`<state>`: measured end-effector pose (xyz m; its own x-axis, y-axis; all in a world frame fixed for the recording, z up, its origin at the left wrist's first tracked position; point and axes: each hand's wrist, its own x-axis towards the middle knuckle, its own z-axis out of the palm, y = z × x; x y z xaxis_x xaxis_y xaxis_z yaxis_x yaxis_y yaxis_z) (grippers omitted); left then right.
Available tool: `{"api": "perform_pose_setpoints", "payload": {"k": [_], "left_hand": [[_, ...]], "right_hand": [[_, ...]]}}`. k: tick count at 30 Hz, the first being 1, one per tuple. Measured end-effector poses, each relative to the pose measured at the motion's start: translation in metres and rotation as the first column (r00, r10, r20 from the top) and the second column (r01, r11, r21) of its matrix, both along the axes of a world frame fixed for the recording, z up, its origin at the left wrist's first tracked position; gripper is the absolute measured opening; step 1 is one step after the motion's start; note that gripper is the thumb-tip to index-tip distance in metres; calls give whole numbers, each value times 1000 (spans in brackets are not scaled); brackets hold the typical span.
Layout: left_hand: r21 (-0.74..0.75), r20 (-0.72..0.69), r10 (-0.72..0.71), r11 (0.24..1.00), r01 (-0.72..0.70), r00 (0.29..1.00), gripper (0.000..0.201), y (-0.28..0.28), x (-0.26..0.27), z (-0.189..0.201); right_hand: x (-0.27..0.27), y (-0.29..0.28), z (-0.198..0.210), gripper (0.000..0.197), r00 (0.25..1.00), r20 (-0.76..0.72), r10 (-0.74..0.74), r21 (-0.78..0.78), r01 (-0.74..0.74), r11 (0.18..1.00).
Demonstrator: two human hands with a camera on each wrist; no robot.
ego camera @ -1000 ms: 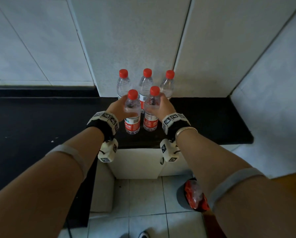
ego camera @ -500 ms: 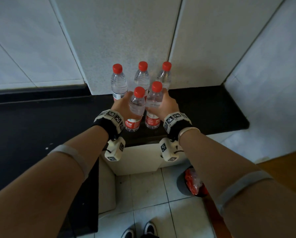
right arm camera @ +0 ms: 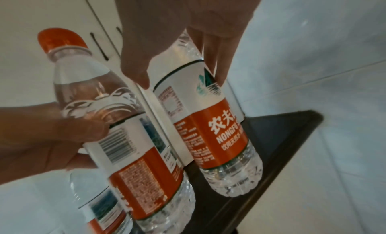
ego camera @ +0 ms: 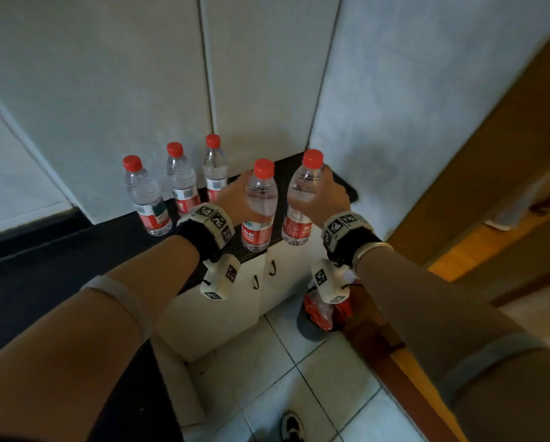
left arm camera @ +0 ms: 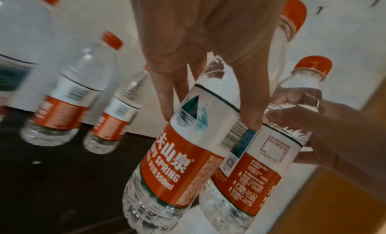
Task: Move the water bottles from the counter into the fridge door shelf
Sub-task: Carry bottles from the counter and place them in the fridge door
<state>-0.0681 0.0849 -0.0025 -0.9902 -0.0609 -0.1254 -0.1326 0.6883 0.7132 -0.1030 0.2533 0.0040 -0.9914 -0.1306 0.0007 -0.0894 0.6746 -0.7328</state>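
Observation:
Two clear water bottles with red caps and red-and-white labels are held up off the black counter (ego camera: 44, 266). My left hand (ego camera: 235, 199) grips the left bottle (ego camera: 260, 205) around its upper body. My right hand (ego camera: 323, 199) grips the right bottle (ego camera: 302, 199) the same way. In the left wrist view my fingers (left arm camera: 165, 95) wrap the label top of the left bottle (left arm camera: 188, 146). In the right wrist view the right bottle (right arm camera: 208, 122) hangs above the counter's end. Three more bottles (ego camera: 181, 183) stand on the counter by the wall.
White cabinet doors (ego camera: 235, 314) with small hooks sit below the counter. A dark bin with a red bag (ego camera: 324, 311) stands on the tiled floor. A wooden door frame (ego camera: 490, 186) runs along the right. My shoe (ego camera: 291, 425) shows at the bottom.
Both hands have lifted their bottles off the counter and carried them right, away from the three standing bottles. The head view has swung right, bringing the wooden frame into sight.

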Motion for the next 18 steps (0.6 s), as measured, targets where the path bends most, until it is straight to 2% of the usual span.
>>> {"api": "perform_pose_setpoints", "payload": {"k": [5,9,13,16,18], "left_hand": [[37,-15,-151,988,151,988,73,77,-3,18],[19,-2,-305,952,305,952,70,149,-3,25],[13,9,-455,891,455,891,72,231,5,27],[63,-6,-560,827,559,829,82,295,20,27],[94,-10,-617,783,615,787,77,341,33,24]], "right_hand": [[29,86,18,63,985,-29,-170,-16,170,985],[58,160,25,71,951,-33,-308,-22,307,951],[94,238,28,76,893,-36,-450,-41,448,893],[127,298,26,82,843,-42,-536,-1,537,844],[152,337,22,83,798,-37,-602,17,603,798]]}}
